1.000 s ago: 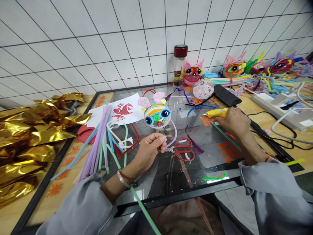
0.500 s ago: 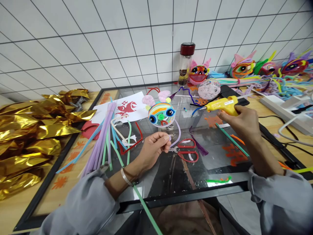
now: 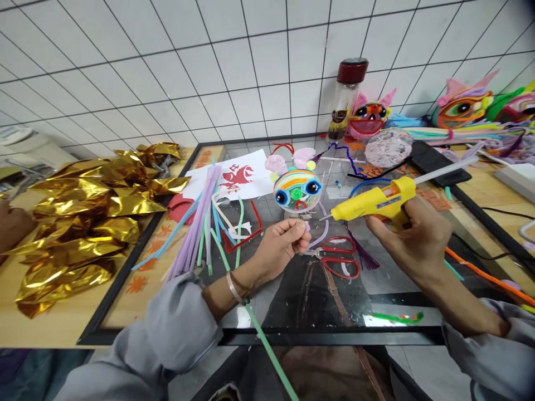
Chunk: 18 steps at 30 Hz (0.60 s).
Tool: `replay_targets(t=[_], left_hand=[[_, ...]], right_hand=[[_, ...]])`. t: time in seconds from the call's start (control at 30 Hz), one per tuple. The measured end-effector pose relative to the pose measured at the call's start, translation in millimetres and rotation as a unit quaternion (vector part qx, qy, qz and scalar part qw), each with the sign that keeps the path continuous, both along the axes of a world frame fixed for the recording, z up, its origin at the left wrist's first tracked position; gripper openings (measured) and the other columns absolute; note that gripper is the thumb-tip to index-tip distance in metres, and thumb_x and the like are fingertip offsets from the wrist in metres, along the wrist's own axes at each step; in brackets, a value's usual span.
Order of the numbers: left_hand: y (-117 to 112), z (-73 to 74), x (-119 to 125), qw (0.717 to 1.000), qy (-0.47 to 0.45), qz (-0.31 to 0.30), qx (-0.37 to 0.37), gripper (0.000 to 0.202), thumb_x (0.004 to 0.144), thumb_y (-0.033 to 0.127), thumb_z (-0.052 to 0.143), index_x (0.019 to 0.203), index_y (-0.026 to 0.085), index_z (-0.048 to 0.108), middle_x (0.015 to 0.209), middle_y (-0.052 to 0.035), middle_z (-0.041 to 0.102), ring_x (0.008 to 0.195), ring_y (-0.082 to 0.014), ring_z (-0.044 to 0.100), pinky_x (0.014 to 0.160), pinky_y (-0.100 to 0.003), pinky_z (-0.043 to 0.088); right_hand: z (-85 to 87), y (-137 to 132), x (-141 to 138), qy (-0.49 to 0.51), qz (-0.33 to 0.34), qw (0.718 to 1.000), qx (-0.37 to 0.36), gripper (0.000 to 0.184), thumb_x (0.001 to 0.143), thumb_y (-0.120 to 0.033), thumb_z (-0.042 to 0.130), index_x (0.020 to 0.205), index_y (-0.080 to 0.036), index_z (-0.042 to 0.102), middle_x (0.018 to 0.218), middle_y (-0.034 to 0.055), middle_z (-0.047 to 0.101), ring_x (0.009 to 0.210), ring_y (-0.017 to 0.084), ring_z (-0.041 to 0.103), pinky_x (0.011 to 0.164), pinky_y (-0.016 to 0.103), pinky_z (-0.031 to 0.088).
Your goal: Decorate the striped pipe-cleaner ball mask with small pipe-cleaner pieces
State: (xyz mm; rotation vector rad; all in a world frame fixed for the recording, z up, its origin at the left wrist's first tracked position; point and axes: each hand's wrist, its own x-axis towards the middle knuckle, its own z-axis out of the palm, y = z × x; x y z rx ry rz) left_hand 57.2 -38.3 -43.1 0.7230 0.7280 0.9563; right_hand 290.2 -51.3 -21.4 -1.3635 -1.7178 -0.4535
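My left hand (image 3: pixel 286 245) is closed in a pinch on a small curl of lilac pipe cleaner (image 3: pixel 307 226), mostly covered by the fingertips. My right hand (image 3: pixel 418 239) grips a yellow hot glue gun (image 3: pixel 371 203) with a clear glue stick (image 3: pixel 447 170) in its back. The nozzle points left, a short gap from the lilac curl. Just beyond the left fingers stands a round animal head (image 3: pixel 297 186) with striped pipe-cleaner bands, big blue-ringed eyes and pink ears. Red-handled scissors (image 3: pixel 340 266) lie on the glass below the nozzle, beside a longer bent lilac pipe cleaner (image 3: pixel 322 234).
Lilac, blue and green pipe cleaners (image 3: pixel 200 223) lie left, by a paper with a red cut-out (image 3: pixel 236 178). Gold foil (image 3: pixel 87 228) covers the left side, where another person's hand (image 3: pixel 12 225) shows. A bottle (image 3: pixel 345 100), phone (image 3: pixel 441 161) and finished heads (image 3: pixel 462 106) stand behind.
My right hand has brought the glue gun left and nearer, so its nozzle is now close to the left fingertips. The view has turned left, bringing another person's hand into sight.
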Motion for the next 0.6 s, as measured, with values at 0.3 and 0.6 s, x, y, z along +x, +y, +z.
replay_targets(t=[0.3, 0.6], left_hand=[[-3.6, 2.8, 1.9, 0.999, -0.025, -0.027, -0.023, 0.031, 0.066, 0.032, 0.081, 0.073, 0.011, 0.06, 0.061, 0.0007, 0.061, 0.051, -0.0048, 0.051, 0.051, -0.017, 0.041], [-4.3, 3.9, 1.1, 0.999, -0.008, -0.039, -0.013, 0.03, 0.068, 0.034, 0.079, 0.071, 0.012, 0.059, 0.06, 0.0013, 0.06, 0.05, -0.0048, 0.051, 0.051, -0.018, 0.039]], right_hand=[[0.7, -3.3, -8.3, -0.046, 0.052, 0.995, 0.068, 0.041, 0.072, -0.019, 0.07, 0.066, -0.024, 0.03, 0.061, -0.0061, 0.032, 0.052, 0.009, 0.033, 0.047, 0.027, 0.023], [-2.3, -5.3, -6.6, -0.054, 0.04, 0.997, 0.048, 0.031, 0.075, -0.019, 0.068, 0.067, -0.023, 0.038, 0.061, -0.0046, 0.04, 0.053, 0.01, 0.039, 0.048, 0.028, 0.026]])
